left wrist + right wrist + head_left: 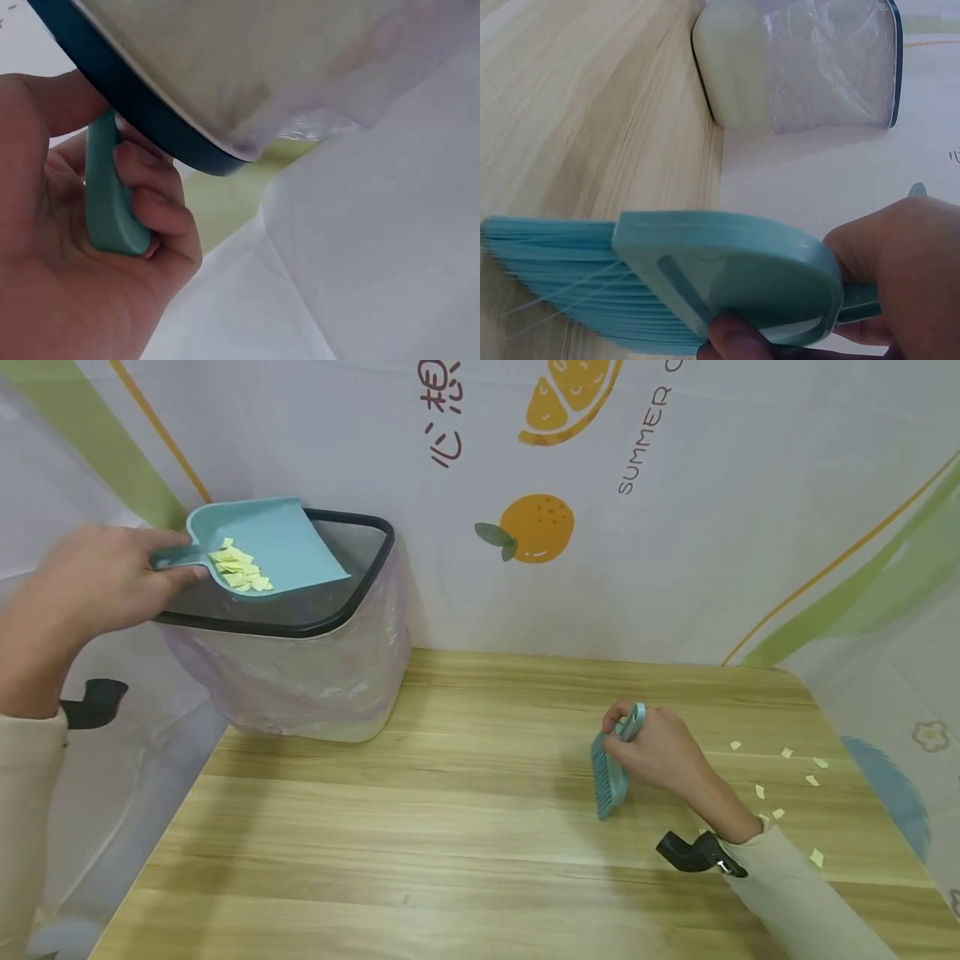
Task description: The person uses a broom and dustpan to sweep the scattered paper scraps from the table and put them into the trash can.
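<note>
My left hand [112, 572] grips the handle of a light-blue dustpan [277, 539] above the mouth of a lined trash bin [300, 685]. A small heap of yellow paper scraps [242, 568] lies in the pan near its handle end. In the left wrist view, the fingers curl round the teal handle [112, 195] just beside the bin's dark rim [142, 105]. Over the right part of the table, my right hand [663, 752] holds a matching hand brush [611, 772], its bristles [577, 277] pointing down toward the wood in the head view.
Several loose paper scraps [812, 781] are scattered on the wooden table [420, 843] to the right of the brush. The bin stands at the table's back left corner. A white curtain [337, 435] with fruit prints hangs behind.
</note>
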Action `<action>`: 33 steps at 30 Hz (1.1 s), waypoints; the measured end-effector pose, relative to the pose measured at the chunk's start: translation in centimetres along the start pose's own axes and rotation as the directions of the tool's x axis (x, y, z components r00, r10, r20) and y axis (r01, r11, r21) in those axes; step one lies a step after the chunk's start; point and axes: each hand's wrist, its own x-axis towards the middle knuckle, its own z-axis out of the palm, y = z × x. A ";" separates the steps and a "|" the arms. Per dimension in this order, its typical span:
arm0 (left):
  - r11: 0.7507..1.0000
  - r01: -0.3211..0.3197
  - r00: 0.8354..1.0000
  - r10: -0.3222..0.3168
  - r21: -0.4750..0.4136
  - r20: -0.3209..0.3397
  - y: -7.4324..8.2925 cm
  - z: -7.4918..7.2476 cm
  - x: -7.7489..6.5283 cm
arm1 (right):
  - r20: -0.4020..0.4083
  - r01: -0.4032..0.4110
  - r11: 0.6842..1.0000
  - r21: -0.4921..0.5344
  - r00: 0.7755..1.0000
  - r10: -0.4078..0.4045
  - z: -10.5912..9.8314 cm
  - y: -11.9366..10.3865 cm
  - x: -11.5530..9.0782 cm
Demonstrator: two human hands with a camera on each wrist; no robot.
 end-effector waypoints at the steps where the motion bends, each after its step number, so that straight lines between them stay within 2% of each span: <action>1: 1.000 -0.007 1.000 0.007 0.013 -0.016 0.3 -0.1 0.0 | 0.001 -0.003 1.000 0.000 1.000 0.003 0.0 0.0 0.0; 5: 0.997 -0.064 0.985 0.070 0.045 -0.157 1.4 0.2 -0.1 | 0.004 -0.012 1.000 0.002 1.000 0.012 -0.1 0.0 -0.1; 6: 0.996 -0.081 0.976 0.089 0.049 -0.197 1.7 0.3 -0.2 | 0.003 -0.014 1.000 0.002 1.000 0.014 -0.1 0.0 0.0; 7: 0.992 -0.112 0.960 0.122 0.054 -0.253 1.9 0.5 -0.3 | 0.004 -0.014 1.000 0.003 1.000 0.014 -0.1 0.0 0.0; 8: 0.987 -0.148 0.937 0.159 0.060 -0.312 2.1 0.8 -0.4 | 0.003 -0.014 1.000 0.002 1.000 0.014 -0.1 0.0 0.0; 10: 0.967 -0.240 0.874 0.255 0.091 -0.412 2.5 1.2 -0.5 | 0.000 -0.012 1.000 -0.001 1.000 0.012 -0.1 0.1 0.0; 13: 0.909 -0.366 0.752 0.416 0.202 -0.511 2.9 1.6 -0.4 | -0.005 -0.002 1.000 -0.007 1.000 0.002 -0.1 0.1 0.0; 14: 0.890 -0.390 0.724 0.455 0.237 -0.519 3.0 1.6 -0.4 | -0.007 0.001 1.000 -0.009 1.000 -0.001 -0.1 0.1 0.0; 15: 0.872 -0.408 0.698 0.490 0.272 -0.523 3.1 1.5 -0.3 | -0.009 0.003 1.000 -0.011 1.000 -0.003 -0.1 0.1 0.1; 16: 0.858 -0.419 0.680 0.513 0.296 -0.523 3.2 1.4 -0.2 | -0.010 0.004 1.000 -0.012 1.000 -0.004 -0.1 0.1 0.1; 18: 0.837 -0.432 0.655 0.547 0.336 -0.521 3.4 1.3 -0.2 | -0.010 0.005 1.000 -0.015 1.000 -0.005 0.0 0.1 0.1; 24: 0.826 -0.445 0.614 0.562 0.345 -0.554 3.6 1.2 -0.1 | -0.012 0.003 1.000 -0.024 1.000 -0.003 -0.1 0.1 0.0; 28: 0.849 -0.435 0.603 0.523 0.301 -0.603 3.0 1.5 -0.1 | -0.014 0.002 1.000 -0.025 1.000 -0.002 -0.1 0.0 0.0; 30: 0.866 -0.421 0.619 0.491 0.270 -0.612 2.6 1.7 -0.3 | -0.013 0.003 1.000 -0.023 1.000 -0.003 -0.1 0.0 0.0; 32: 0.888 -0.396 0.649 0.452 0.236 -0.612 2.3 1.8 -0.7 | -0.012 0.001 1.000 -0.023 1.000 -0.001 -0.1 0.0 0.0; 33: 0.899 -0.379 0.670 0.429 0.218 -0.605 2.1 1.8 -0.9 | -0.011 -0.002 1.000 -0.022 1.000 0.001 -0.1 0.0 0.0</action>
